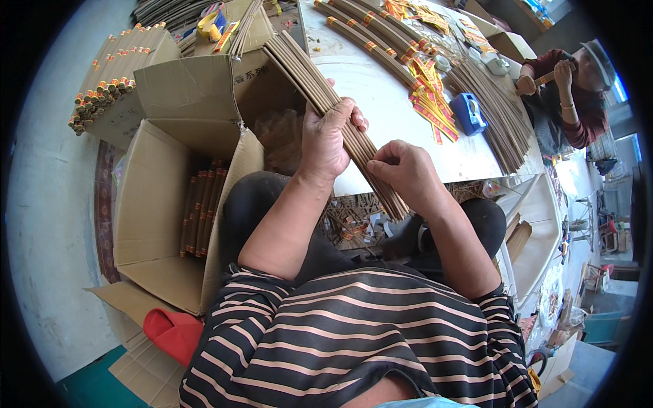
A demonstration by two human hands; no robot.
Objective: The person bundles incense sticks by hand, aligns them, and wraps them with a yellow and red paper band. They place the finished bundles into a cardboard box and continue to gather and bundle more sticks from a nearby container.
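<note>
Stick bundle [340, 122]: long thin brown sticks, held as a flat sheaf slanting from upper left to lower right across the edge of the white desk [388, 115]. Left hand [325, 139]: grip clenched around the middle of the bundle, thumb over the top, fingers wrapped beneath. Right hand [403, 170]: just right of the left grip and lower on the sheaf, fingertips pinching the sticks near their lower end. Beyond both grips, on the desk: further bound bundles [371, 37] with orange bands lying in parallel, loose sticks [493, 112] fanned at the far right, a heap of yellow-and-red paper labels [428, 95], and a blue tape dispenser [469, 112] just right of the labels. Left of the left grip: an open cardboard box [153, 197] on the floor holding finished bundles [198, 207] laid side by side; above it, a closed carton stacked with banded sticks [109, 78], ends facing out. Below the box: a red item [173, 333], kind not clear. Far right of the right grip: another person [578, 95] in a dark red top, seated at the desk's far side, hands raised on a stick bundle. Near the lower edge: the wearer's striped shirt [354, 340].
</note>
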